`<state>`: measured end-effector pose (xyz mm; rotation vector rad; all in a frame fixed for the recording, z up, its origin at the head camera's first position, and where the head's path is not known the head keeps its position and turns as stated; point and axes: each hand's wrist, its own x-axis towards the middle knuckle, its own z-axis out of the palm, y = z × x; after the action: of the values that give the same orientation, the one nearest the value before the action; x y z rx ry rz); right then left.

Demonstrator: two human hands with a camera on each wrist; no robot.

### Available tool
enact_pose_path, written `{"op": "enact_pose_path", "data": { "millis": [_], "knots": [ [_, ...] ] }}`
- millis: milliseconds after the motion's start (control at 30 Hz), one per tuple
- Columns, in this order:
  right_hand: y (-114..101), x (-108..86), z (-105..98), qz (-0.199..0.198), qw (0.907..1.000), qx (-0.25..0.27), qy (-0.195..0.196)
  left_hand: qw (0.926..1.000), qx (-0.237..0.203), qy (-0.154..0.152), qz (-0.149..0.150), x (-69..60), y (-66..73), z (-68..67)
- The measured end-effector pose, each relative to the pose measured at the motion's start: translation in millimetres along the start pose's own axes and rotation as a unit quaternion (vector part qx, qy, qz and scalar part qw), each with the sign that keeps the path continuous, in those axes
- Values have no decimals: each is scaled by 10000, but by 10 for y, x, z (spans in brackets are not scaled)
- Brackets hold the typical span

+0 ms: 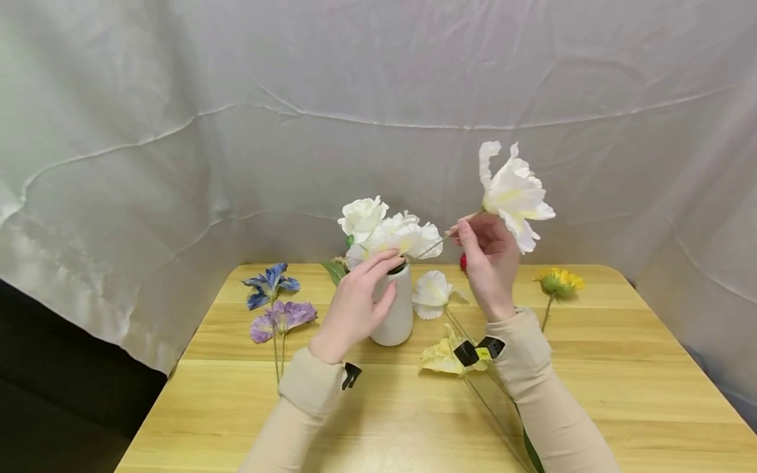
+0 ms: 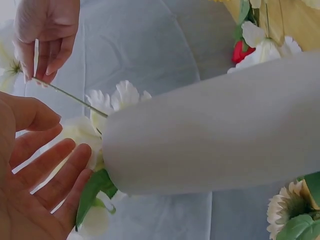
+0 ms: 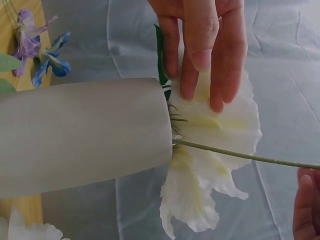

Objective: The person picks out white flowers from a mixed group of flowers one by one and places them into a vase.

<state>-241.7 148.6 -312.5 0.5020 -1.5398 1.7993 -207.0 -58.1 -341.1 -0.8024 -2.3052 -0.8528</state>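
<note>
A white vase (image 1: 395,318) stands upright near the table's middle, with several white flowers (image 1: 393,230) bunched above its mouth. My right hand (image 1: 492,266) pinches the thin green stem (image 3: 240,155) of another white flower (image 1: 516,194), just below its bloom. That stem slants down to the left, and its lower end is inside the vase's rim. My left hand (image 1: 359,299) is at the left of the mouth, fingers extended against the white petals (image 3: 220,120). In the left wrist view, the left thumb and fingers are spread apart and hold no stem.
Blue (image 1: 271,284) and purple (image 1: 285,320) flowers lie left on the wooden table (image 1: 236,420). A white flower (image 1: 432,293) and a pale yellow flower (image 1: 440,357) lie right of the vase. Farther right is a yellow flower (image 1: 560,281); a red flower (image 2: 241,52) is partly hidden. Grey cloth (image 1: 378,157) hangs behind.
</note>
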Motion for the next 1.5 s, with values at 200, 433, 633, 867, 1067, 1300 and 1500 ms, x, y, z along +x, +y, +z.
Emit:
{"op": "enact_pose_path", "data": {
  "millis": [200,433,633,867,1067,1300,1500],
  "knots": [
    [33,-22,33,727,9937,-648,-562,9998,-154,-5,-146,-19,-44,-37],
    [133,-32,111,272,9907,-866,-1015,9997,-158,-41,-171,-33,-60,-43],
    [227,-87,156,92,9858,-1135,-1236,9997,-161,-30,-163,-45,-69,-44],
    [330,-158,181,694,9787,-1474,-1247,9997,-196,6,-173,-60,-85,-46],
    [405,-225,191,1096,9722,-1541,-1385,9997,-205,38,-141,-64,-92,-42],
    [475,-298,185,1104,9636,-1837,-1599,9997,-210,50,-123,-68,-100,-41],
    [529,-338,154,1074,9695,-1674,-1434,9997,-214,69,-134,-74,-102,-43]
  ]
}}
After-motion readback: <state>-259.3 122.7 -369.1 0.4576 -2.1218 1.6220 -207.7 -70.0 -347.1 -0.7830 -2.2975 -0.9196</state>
